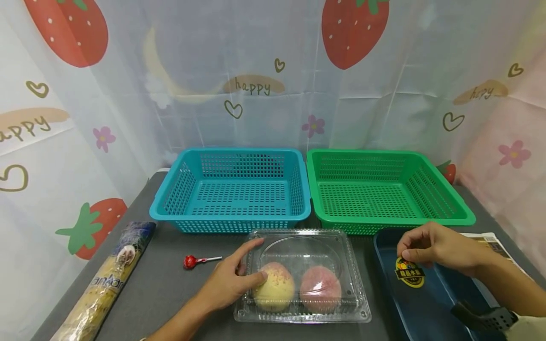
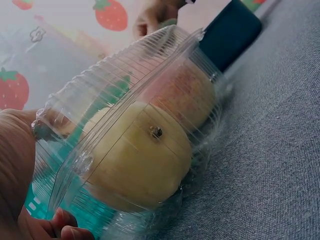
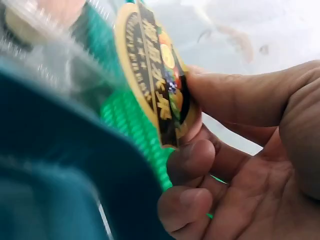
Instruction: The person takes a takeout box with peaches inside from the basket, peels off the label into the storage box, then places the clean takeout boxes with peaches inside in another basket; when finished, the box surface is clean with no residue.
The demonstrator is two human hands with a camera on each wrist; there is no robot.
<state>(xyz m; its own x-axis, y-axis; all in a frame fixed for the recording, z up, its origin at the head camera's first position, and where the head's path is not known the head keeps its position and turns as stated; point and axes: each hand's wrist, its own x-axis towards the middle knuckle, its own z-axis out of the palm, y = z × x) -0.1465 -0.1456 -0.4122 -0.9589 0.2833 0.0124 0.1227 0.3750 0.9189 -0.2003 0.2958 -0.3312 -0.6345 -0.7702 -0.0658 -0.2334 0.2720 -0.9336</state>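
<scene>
A clear plastic clamshell box (image 1: 307,246) sits on the table with two round fruits like peaches inside, one yellowish (image 1: 274,289) and one pink (image 1: 321,290). At the box's left side my left hand (image 1: 226,279) holds it, thumb over the lid and fingers along the edge. My right hand (image 1: 439,248) pinches a black-and-gold oval fruit label (image 1: 410,273) between thumb and finger, above the dark blue tray (image 1: 431,312). The right wrist view shows the label (image 3: 157,75) nearly edge-on, with printed fruit and lettering. The box lid is closed.
Behind the box stand a blue basket (image 1: 230,225) and a green basket (image 1: 396,221), side by side. A red lollipop (image 1: 190,261) lies left of the box. A long printed package (image 1: 108,279) is along the table's left edge. Printed paper (image 1: 490,241) shows beyond the tray.
</scene>
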